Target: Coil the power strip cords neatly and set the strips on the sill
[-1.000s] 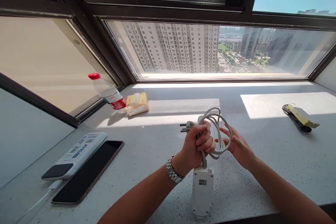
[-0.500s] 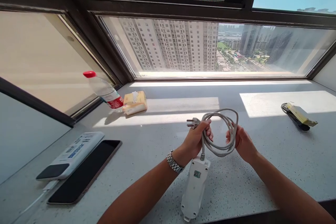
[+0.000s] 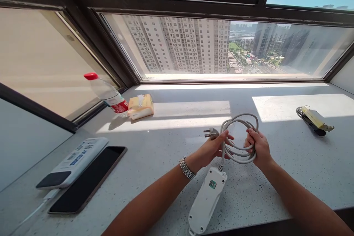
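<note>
A white power strip [image 3: 206,201] lies on the speckled stone sill [image 3: 171,155], its grey cable [image 3: 240,136] wound into a loop above it. My left hand [image 3: 214,147], with a metal watch on the wrist, is closed on the left side of the coil beside the plug [image 3: 211,132]. My right hand [image 3: 256,145] is closed round the right side of the same coil. The loop hangs just over the sill between both hands.
A dark tablet [image 3: 88,180] with a white power bank [image 3: 73,162] on it lies at the left. A red-capped bottle [image 3: 106,94] and a yellow tissue pack [image 3: 140,106] sit by the window. A yellow pad on a black cable [image 3: 315,120] rests at the right.
My right hand went from open beside the coil to gripping its right side. The coil and both hands shifted right, and the power strip swung to a slant.
</note>
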